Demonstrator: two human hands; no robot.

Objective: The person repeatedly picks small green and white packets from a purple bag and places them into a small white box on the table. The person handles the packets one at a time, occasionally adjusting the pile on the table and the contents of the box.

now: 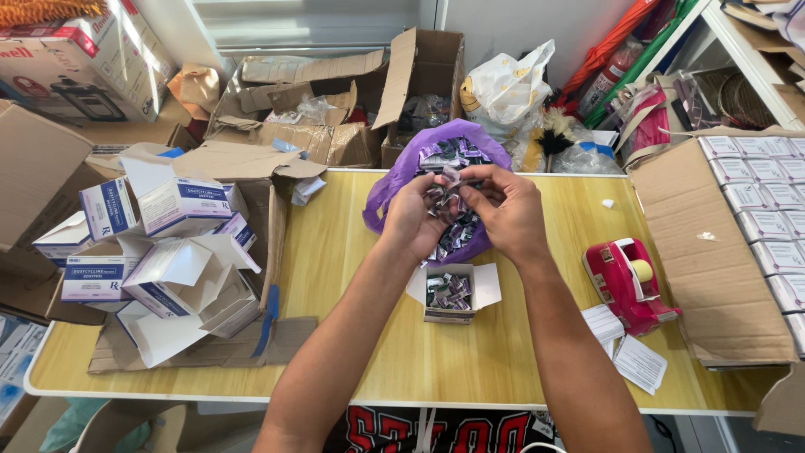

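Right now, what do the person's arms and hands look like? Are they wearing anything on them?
Both arms are bare all the way up, with no sleeves in view. The left hand and the right hand wear no gloves, and no rings, watch or bracelet can be seen. The fingernails look short and plain. Near the bottom edge, a black shirt with red and white lettering shows.

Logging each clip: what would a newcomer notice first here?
Both hands, left hand and right hand, meet mid-table over a purple bag, holding small foil packets. Just below sits a small open box of the same packets. A red tape dispenser stands at the right.
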